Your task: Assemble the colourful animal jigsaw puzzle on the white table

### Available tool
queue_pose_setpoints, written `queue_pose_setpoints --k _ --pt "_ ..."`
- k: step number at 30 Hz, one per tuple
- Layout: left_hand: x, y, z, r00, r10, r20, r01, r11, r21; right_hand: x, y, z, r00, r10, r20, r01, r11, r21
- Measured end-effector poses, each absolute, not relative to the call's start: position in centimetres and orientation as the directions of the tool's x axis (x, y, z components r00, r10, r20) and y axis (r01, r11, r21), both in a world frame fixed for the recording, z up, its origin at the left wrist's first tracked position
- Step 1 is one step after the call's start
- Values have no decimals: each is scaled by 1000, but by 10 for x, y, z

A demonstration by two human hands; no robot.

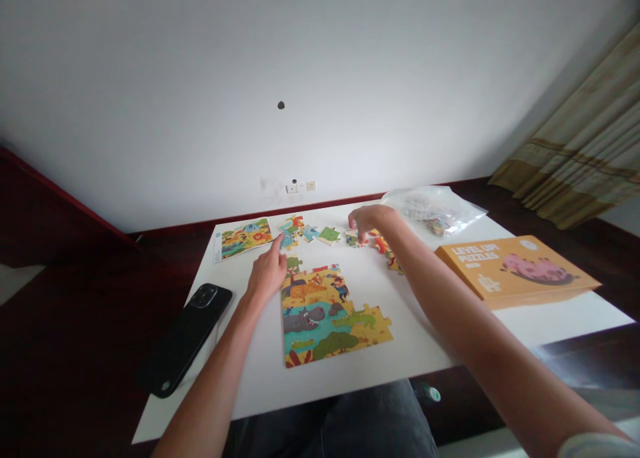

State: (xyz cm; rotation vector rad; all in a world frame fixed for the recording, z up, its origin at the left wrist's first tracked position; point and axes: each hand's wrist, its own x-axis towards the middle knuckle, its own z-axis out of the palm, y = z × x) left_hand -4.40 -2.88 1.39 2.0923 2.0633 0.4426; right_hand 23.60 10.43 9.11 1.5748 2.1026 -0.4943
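I am seeing the half-built puzzle [330, 315] lying at the near middle of the table [440, 338]. Loose pieces [320, 233] are sitting in a row behind it, with a picture card [244, 238] lying to their left. A phone [186, 337] is resting at the near left edge. The box [515, 271] is lying to the right, and a plastic bag [434, 208] is sitting behind it.

A single head-worn camera looks forward and down, from near, across the white table [380, 358] toward the wall [320, 78].
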Motion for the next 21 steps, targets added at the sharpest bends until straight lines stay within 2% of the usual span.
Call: queue_pose_setpoints --k 8,18,21 --pt "-44 -29 16 2 997 78 949 -26 315 248 117 80 -240 806 -541 966 253 -53" --pt "-44 -28 12 9 996 84 955 -34 294 258 112 95 -276 795 -540 960 256 -113" --pt "-45 -28 12 15 997 78 954 -38 298 257 109 99 -304 783 -542 953 247 -176"
